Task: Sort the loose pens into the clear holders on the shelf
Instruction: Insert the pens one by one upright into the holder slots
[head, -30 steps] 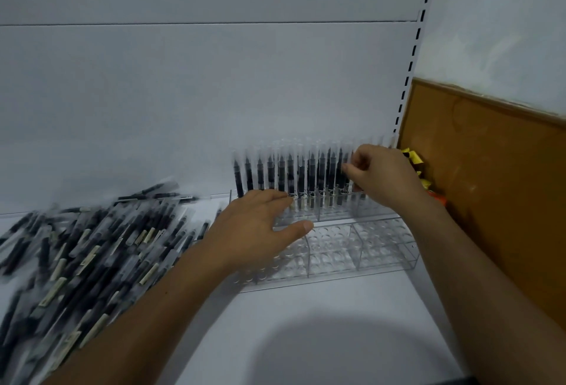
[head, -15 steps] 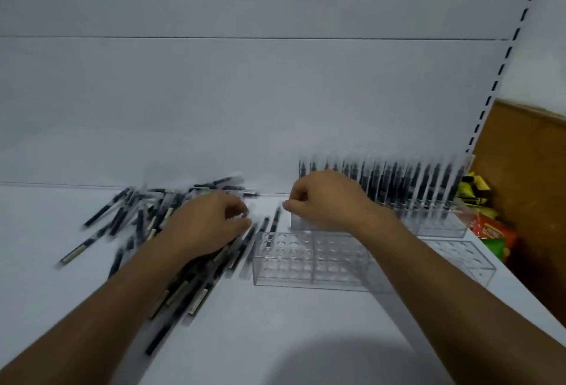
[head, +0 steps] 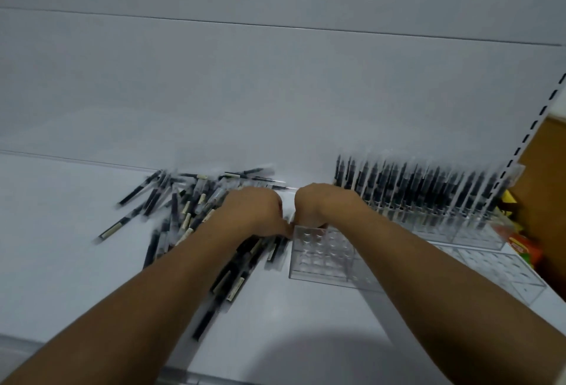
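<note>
A heap of loose black pens [head: 183,207] with clear caps lies on the white shelf, left of centre. Clear holders stand to the right: the back row [head: 428,191] is packed with upright pens, and the front holder [head: 321,259] has bare holes. My left hand [head: 251,213] rests palm down on the right side of the heap, its thumb by the front holder's left corner. My right hand [head: 321,207] is beside it, knuckles up, at the holder's back left corner. The fingers of both hands point down and are hidden, so any pen in them is out of sight.
Another clear holder [head: 496,265] with bare holes sits at the right. Colourful packets [head: 520,247] lie against a brown board [head: 545,176] beyond it. A slotted upright [head: 533,127] rises at the right, and the shelf's front edge [head: 183,378] runs below my arms.
My right hand has left the upright pens and come down left to the holder's corner. My left hand went from the front holder onto the pen heap. The view swung left.
</note>
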